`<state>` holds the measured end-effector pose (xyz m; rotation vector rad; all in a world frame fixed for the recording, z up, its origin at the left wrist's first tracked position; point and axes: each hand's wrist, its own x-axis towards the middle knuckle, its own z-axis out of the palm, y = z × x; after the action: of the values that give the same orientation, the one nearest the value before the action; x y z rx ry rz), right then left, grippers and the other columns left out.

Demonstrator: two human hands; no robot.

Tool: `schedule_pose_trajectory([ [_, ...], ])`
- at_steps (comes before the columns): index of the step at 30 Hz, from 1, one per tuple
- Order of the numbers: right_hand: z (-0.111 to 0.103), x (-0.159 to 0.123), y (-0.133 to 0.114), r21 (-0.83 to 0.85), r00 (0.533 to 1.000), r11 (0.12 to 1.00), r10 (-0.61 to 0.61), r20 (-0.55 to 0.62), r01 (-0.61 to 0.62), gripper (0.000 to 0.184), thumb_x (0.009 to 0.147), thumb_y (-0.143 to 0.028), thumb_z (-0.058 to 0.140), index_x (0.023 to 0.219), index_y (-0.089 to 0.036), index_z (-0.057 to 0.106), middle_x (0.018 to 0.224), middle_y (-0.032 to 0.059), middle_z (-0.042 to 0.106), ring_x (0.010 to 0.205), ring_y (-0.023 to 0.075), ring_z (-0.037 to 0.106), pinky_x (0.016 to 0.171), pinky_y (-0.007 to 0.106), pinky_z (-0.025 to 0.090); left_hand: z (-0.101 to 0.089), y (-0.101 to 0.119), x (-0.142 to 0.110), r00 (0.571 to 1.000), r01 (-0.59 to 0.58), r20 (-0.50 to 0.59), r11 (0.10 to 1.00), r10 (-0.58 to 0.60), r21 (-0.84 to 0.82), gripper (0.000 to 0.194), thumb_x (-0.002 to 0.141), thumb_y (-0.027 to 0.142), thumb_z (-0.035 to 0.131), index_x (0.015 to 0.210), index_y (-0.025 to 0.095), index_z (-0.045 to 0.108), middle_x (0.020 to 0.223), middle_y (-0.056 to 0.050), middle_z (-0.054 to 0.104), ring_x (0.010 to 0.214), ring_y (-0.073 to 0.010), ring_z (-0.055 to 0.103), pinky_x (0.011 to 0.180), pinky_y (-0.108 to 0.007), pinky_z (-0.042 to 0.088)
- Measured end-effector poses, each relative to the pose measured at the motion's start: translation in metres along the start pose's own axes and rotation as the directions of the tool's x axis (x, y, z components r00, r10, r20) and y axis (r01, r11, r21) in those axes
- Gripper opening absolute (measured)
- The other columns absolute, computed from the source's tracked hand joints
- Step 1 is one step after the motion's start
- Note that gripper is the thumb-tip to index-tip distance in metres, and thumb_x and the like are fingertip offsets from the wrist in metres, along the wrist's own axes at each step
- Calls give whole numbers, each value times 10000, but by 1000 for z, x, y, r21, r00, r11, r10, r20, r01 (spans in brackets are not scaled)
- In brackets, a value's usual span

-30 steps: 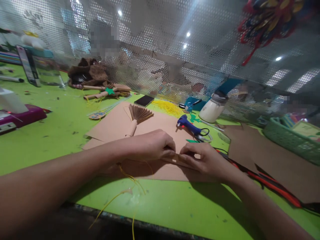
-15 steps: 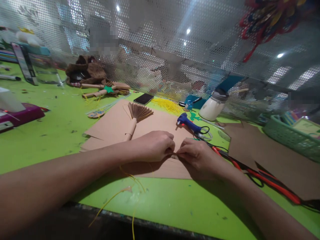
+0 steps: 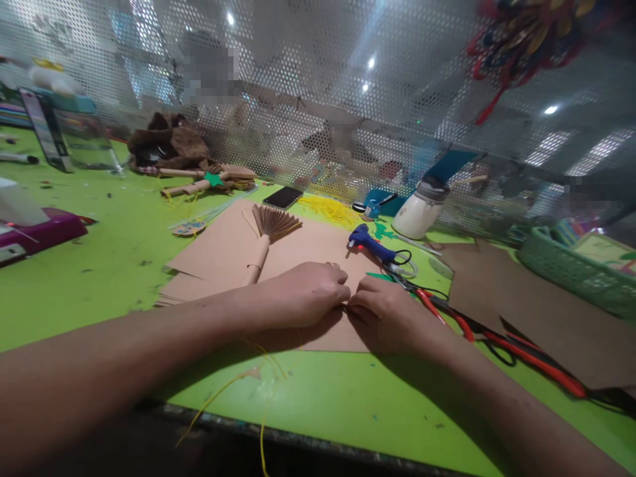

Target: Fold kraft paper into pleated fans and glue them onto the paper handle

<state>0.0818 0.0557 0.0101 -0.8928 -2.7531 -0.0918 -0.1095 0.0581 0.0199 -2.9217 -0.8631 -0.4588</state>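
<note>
My left hand [image 3: 303,293] and my right hand [image 3: 386,311] meet fingertip to fingertip over brown kraft paper sheets [image 3: 218,255] on the green table [image 3: 89,265]. Both hands are closed in a pinch on a narrow folded strip of the brown paper, which my fingers almost wholly hide. Just beyond my left hand lies a pleated brown paper fan [image 3: 271,228] with a rolled handle. Thin yellow strands [image 3: 258,371] trail under my left forearm to the table's front edge.
A blue glue gun [image 3: 370,243], scissors [image 3: 405,265], red and black cables [image 3: 517,351], a phone [image 3: 283,197], yellow shreds [image 3: 332,209] and a white jar [image 3: 420,212] lie beyond. A green basket [image 3: 571,271] stands right, a magenta device [image 3: 40,232] left, a perforated metal screen [image 3: 318,93] behind.
My hands have drawn closer together, and the folded strip that showed between them is now nearly covered by my fingers. The view has shifted slightly.
</note>
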Motion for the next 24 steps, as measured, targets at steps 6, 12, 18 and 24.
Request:
schedule_pose_trajectory([
  [6,4,-6,5,-19,999,1000,-13,-35,13,170,834,-138,520,683,-145,598,713,47,540,695,151,469,616,264,362,-5,-1,-4,999,-21,41,1000,20,20,197,844,199,473,757,142,641,772,-85,609,701,-191,530,635,-325,402],
  [12,1,-11,10,17,1000,1000,-4,-12,5,121,813,-117,518,717,-142,588,741,55,551,709,153,483,612,262,376,-12,-2,-7,997,-4,82,999,-1,54,176,841,183,463,758,152,616,784,-75,604,708,-184,525,618,-307,385],
  [18,-5,-16,16,-23,998,1000,10,55,-9,116,793,-126,525,692,-158,572,718,43,543,703,155,513,612,263,393,-7,-9,-11,996,64,53,992,-70,105,142,859,223,487,768,157,573,802,-57,592,698,-173,514,617,-290,379],
  [24,-6,-22,17,-1,999,1000,18,35,-18,101,779,-112,518,734,-164,593,732,42,567,703,158,535,624,268,412,-10,-10,-12,994,44,93,994,-53,96,135,869,221,486,784,157,568,826,-53,589,722,-170,516,638,-285,377],
])
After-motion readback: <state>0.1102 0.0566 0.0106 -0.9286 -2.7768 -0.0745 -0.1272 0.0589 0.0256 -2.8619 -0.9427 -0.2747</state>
